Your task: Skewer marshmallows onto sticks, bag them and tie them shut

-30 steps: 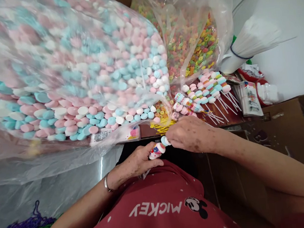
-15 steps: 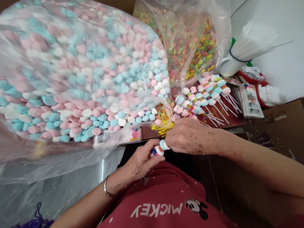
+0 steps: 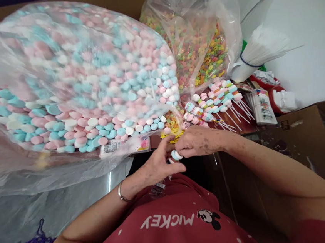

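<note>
A marshmallow candy skewer (image 3: 177, 155), with pale blue and white pieces showing, is in front of my shirt, close to the table edge. My right hand (image 3: 201, 140) pinches its near end with curled fingers; the stick is hidden. On the other side, my left hand (image 3: 154, 167) is spread around the skewer, thumb and fingers apart, and whether it touches the candy is hard to tell. Just beyond my hands lie yellow twist ties (image 3: 174, 134). Wrapped candy skewers (image 3: 198, 114) rest on the table past my right hand.
A large clear bag (image 3: 101, 66) of pink, blue and white marshmallows covers the left. Behind stands a bag (image 3: 201, 51) of ring candies. Unwrapped skewers (image 3: 220, 96), a holder of white sticks (image 3: 262, 51) and printed packets (image 3: 262, 107) are at right, above a cardboard box (image 3: 303, 133).
My left hand has loosened from around the skewer, its thumb and fingers now spread. The skewer stays in my right hand, which has shifted slightly.
</note>
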{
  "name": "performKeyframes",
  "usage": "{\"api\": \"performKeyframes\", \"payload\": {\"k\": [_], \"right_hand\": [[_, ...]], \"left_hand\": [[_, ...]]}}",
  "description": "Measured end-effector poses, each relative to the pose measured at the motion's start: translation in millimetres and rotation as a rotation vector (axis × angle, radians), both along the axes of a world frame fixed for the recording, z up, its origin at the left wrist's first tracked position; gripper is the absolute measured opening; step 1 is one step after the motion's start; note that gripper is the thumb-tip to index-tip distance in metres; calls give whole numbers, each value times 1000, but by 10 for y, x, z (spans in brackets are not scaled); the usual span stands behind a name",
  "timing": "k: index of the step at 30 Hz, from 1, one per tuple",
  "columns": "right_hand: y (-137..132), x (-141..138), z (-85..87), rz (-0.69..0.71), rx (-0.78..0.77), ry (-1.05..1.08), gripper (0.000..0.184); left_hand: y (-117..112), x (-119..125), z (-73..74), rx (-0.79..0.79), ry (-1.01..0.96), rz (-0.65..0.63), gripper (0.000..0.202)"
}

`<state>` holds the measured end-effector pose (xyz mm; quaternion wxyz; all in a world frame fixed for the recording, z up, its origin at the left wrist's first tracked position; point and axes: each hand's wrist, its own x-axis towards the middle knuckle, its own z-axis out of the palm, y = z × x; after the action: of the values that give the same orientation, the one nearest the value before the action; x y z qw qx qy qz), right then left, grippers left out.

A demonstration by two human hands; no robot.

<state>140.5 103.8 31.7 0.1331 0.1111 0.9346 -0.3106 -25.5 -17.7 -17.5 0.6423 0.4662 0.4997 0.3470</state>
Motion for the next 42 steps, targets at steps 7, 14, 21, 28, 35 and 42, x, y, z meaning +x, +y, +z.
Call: {"api": "performKeyframes", "payload": {"k": [7,14,21,28,35,42], "right_hand": [[126,104,105,-85,-44,40,20],[64,21,117,1,-37,-43,22],[-120,15,32,-58,354,62,26],[-4,141,41,-83,253,202,27],[-17,162,130,-114,200,188,28],[98,310,-46,-404,-162,377,27]], "left_hand": [[-128,-299,262,-235,58,-231,38],[-60,-201,142,34,421,-391,27],[6,-281,53,-184,-23,-272,40],[198,-347,327,-122,-23,-332,34],[361,-171,422,255,380,-309,43],[650,-180,772,389,393,-183,57]]}}
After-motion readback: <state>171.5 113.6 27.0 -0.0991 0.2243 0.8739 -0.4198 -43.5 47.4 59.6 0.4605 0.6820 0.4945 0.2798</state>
